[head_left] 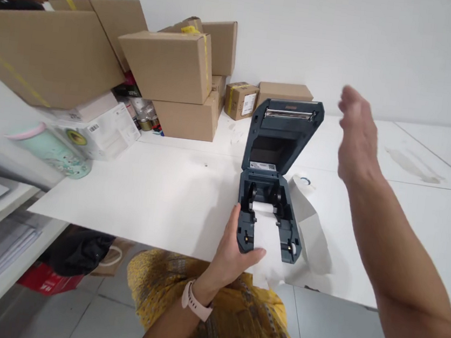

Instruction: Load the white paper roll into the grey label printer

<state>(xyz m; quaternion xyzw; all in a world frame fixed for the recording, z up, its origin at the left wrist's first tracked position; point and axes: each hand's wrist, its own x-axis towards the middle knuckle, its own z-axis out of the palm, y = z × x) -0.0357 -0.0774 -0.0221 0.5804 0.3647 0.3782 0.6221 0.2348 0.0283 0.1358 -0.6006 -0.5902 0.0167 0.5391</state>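
Note:
A dark grey label printer (246,193) stands on the white table, its lid (283,127) raised. Inside sits a small white paper roll (264,207), and a strip of white paper (269,242) runs from it over the front edge. My left hand (230,251) grips the printer's front left corner, fingers along the side and thumb pressing on the strip. To the right of the lid, my right hand (358,132) is up in the air with nothing in it. Its fingers are stretched out and slightly blurred.
Cardboard boxes (166,67) are stacked at the back left. A mint-green tumbler (54,152) and a white box (101,130) stand at the left. Loose backing paper (312,230) curls beside the printer's right side. The table's front edge is close to my body.

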